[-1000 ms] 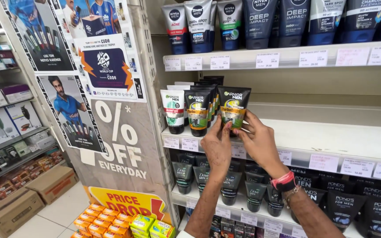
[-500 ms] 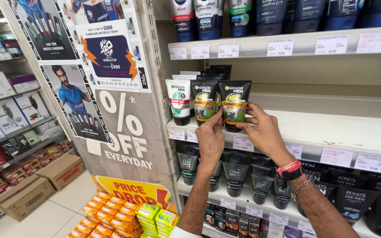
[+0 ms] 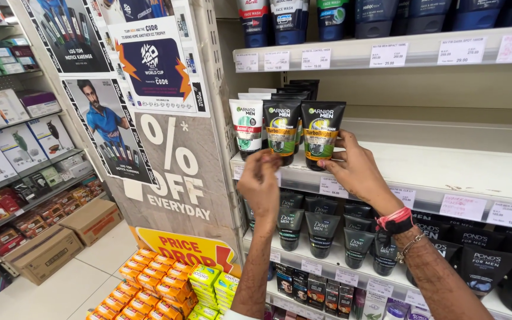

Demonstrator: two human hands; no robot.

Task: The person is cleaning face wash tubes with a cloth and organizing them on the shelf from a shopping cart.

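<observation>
At a shop's toiletries aisle, your right hand (image 3: 357, 172) reaches up to the white shelf (image 3: 445, 169), its fingers pinching the lower right edge of a black stand-up face wash tube with a yellow and green label (image 3: 322, 133), which stands upright at the shelf's front edge. Your left hand (image 3: 262, 181) hovers just below and to the left, fingers curled in toward the thumb beneath a second black tube of the same kind (image 3: 282, 129); whether it actually touches that tube cannot be told. Left of that pair stands a white tube with a green label (image 3: 248, 127), with more tubes lined up behind. Paper price tags (image 3: 463, 207) run along the shelf edge. A red band and a beaded bracelet (image 3: 395, 220) circle your right wrist. Dark tubes (image 3: 321, 231) fill the shelf below, and orange and green packets (image 3: 167, 284) are stacked near the floor at lower left.
</observation>
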